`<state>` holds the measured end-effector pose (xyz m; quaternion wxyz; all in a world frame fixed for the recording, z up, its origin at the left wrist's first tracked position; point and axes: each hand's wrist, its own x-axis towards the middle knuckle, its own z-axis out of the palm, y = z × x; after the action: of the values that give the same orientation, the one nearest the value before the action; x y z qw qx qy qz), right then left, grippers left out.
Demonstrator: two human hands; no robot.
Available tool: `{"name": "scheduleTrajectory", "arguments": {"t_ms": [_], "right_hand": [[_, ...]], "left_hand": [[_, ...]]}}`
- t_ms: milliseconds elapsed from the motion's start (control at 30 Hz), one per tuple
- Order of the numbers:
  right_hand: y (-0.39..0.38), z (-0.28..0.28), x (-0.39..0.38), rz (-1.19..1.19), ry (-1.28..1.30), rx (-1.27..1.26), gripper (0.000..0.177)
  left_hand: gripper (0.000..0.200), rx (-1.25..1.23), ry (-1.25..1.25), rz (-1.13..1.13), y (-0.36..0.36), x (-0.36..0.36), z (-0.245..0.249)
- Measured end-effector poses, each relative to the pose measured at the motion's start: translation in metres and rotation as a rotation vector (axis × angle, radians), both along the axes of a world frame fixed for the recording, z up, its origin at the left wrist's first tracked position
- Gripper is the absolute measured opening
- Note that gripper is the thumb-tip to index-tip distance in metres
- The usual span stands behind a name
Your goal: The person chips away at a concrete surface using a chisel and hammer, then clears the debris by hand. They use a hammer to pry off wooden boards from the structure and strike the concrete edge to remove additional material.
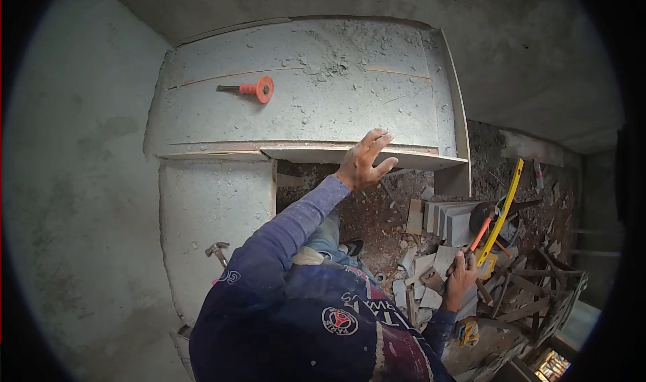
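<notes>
Navy jersey point(282, 318) is showing a round crest point(340, 321) reading PARIS; bigger white lettering is getting lost in folds. Left hand point(367, 161), fingers spread, is resting at a thin edge panel point(303, 154) on the gritty grey surface point(229, 123), hiding part of it. Beyond it, leftward, a steel chisel with an orange guard point(266, 90) is lying flat. Right hand point(461, 274) is meeting an orange-handled tool point(480, 234); can't tell if gripping. Yellow level point(506, 200) is leaning just beside it; broken tiles point(444, 259) are lying left of it. Sleeve is hiding the claw hammer's point(217, 249) handle.
</notes>
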<state>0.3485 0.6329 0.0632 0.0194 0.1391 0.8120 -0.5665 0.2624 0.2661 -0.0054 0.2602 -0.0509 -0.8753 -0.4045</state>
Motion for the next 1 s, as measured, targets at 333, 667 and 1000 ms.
{"name": "scheduleTrajectory", "arguments": {"t_ms": [333,667,1000], "right_hand": [[-0.047,-0.027,-0.041,-0.204,-0.107,-0.187,0.015],[-0.127,0.008,-0.090,-0.205,-0.116,-0.055,0.016],[-0.161,0.023,-0.092,-0.235,-0.193,0.043,0.024]], "left_hand": [[0.054,-0.346,-0.107,0.506,-0.237,-0.029,-0.018],[0.051,-0.505,-0.050,0.920,-0.446,-0.084,-0.037],[0.046,-0.308,-0.242,0.486,-0.399,-0.174,-0.043]]}}
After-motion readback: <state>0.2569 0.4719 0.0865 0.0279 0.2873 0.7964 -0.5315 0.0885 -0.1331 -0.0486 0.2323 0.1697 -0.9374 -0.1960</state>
